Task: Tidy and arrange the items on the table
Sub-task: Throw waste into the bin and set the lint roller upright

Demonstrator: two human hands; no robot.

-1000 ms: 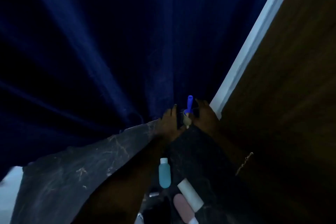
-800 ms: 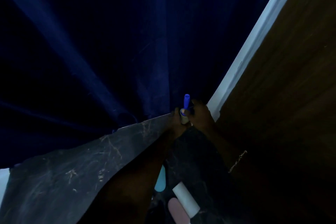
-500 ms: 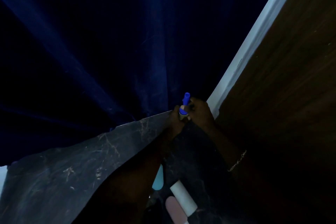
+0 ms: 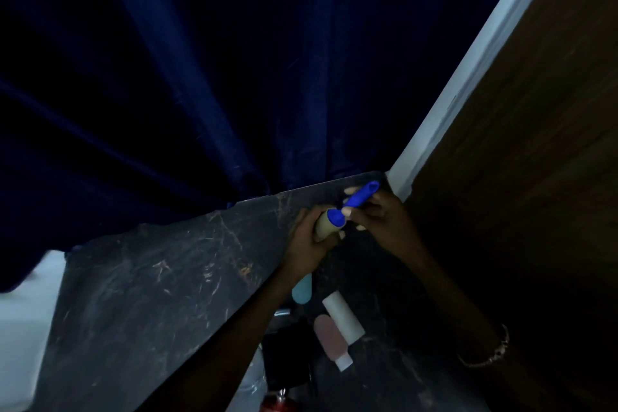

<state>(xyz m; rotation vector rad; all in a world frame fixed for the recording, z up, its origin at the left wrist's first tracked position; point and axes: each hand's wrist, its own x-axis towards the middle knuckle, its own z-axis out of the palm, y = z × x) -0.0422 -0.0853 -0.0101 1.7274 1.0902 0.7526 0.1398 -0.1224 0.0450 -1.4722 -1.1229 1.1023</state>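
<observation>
A lint roller with a blue handle and a tan cardboard roll is held above the far corner of the dark marble table. My left hand grips the tan roll. My right hand pinches the blue handle. Nearer me on the table lie a teal bottle, partly hidden by my left forearm, a white cylinder and a pink bottle with a white cap.
A dark blue curtain hangs behind the table. A brown wooden panel with a white frame edge stands at the right. A black object and a red-topped item sit at the table's near edge.
The roller went from upright to tilted, handle pointing up and right. My hands have come slightly toward me from the corner, and the camera has shifted.
</observation>
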